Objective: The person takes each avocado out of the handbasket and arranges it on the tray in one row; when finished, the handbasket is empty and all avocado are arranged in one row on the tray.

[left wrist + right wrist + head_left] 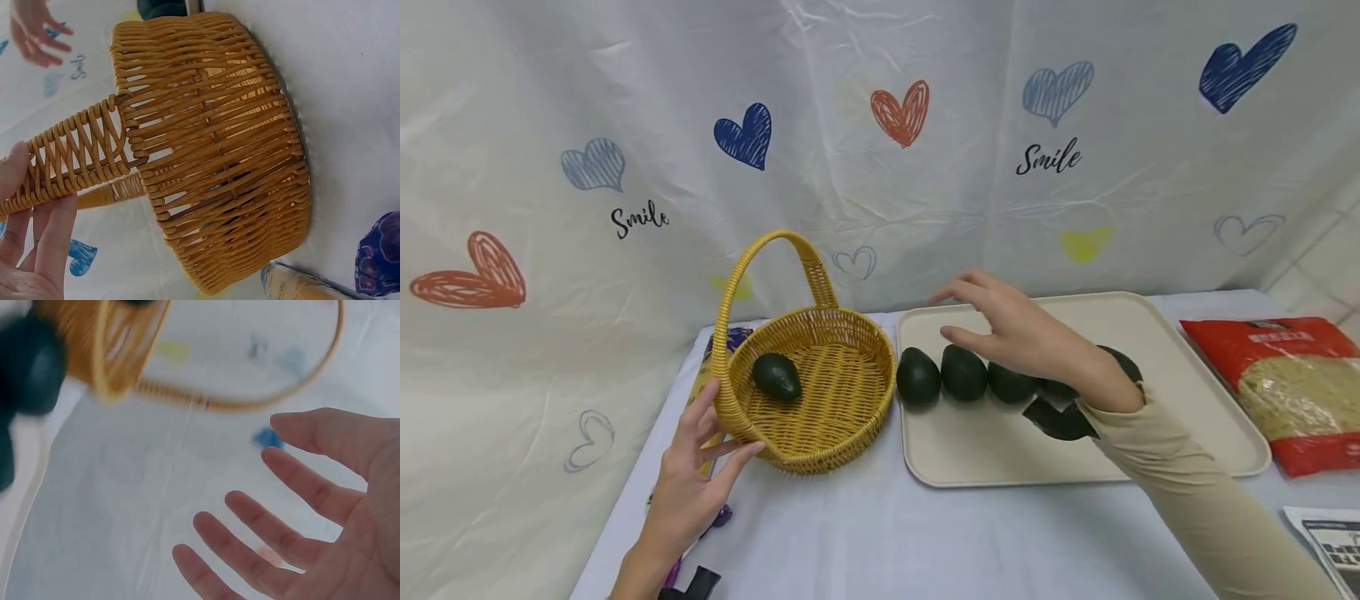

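A yellow woven basket (831,450) with a tall handle (69,150) stands on the left part of the table. One dark green avocado (777,377) lies inside it, toward the left wall. My left hand (681,483) holds the basket at the lower end of its handle, thumb on one side and fingers on the other. Several avocados (918,377) sit in a row on a cream tray (985,454), some partly hidden by my right arm. Above that row hovers my right hand (1011,329), fingers spread and nothing in them.
A red bag of yellowish dry food (1292,392) lies right of the tray. At the lower right corner is a printed sheet (1333,542). Left of the basket, partly covered, are packages, one with a purple end (380,256). A curtain with hearts hangs behind.
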A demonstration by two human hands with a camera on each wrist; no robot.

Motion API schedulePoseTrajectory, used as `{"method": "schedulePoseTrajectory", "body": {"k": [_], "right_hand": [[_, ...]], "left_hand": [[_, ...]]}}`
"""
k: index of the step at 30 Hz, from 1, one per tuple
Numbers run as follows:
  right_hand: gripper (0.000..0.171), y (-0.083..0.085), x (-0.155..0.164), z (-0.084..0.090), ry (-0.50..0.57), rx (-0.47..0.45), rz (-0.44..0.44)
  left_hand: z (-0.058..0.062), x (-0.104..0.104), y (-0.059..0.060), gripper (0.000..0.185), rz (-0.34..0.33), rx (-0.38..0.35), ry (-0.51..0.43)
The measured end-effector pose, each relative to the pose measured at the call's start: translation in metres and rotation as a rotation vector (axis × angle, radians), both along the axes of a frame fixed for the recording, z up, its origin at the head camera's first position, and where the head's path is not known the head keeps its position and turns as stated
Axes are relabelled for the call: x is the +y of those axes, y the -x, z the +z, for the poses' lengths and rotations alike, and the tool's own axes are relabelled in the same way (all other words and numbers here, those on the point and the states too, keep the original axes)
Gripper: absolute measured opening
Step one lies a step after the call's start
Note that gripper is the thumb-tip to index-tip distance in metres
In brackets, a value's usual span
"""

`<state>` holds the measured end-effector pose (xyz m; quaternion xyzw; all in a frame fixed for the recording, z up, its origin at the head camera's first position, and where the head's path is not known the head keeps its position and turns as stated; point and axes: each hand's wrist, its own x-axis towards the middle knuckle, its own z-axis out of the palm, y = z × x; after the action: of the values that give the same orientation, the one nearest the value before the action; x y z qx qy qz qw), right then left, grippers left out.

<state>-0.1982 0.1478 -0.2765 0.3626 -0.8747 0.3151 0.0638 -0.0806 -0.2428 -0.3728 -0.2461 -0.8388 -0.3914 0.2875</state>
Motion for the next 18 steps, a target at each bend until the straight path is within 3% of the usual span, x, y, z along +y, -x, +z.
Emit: {"method": "schedulePoseTrajectory", "body": {"k": [6, 12, 18], "right_hand": [[0.032, 0.004, -0.061, -0.006, -0.023, -0.036, 0.155], [0.033, 0.023, -0.107, -0.025, -0.012, -0.145, 0.313], [0.035, 0.042, -0.144, -0.048, -0.057, -0.251, 0.372]], "left_hand": [[0.002, 0.002, 0.001, 0.117, 0.009, -0.003, 0.010], [0.001, 0.002, 0.001, 0.116, 0.011, -0.017, 0.007], [0.001, 0.001, 0.000, 0.118, 0.001, -0.020, 0.007]]}}
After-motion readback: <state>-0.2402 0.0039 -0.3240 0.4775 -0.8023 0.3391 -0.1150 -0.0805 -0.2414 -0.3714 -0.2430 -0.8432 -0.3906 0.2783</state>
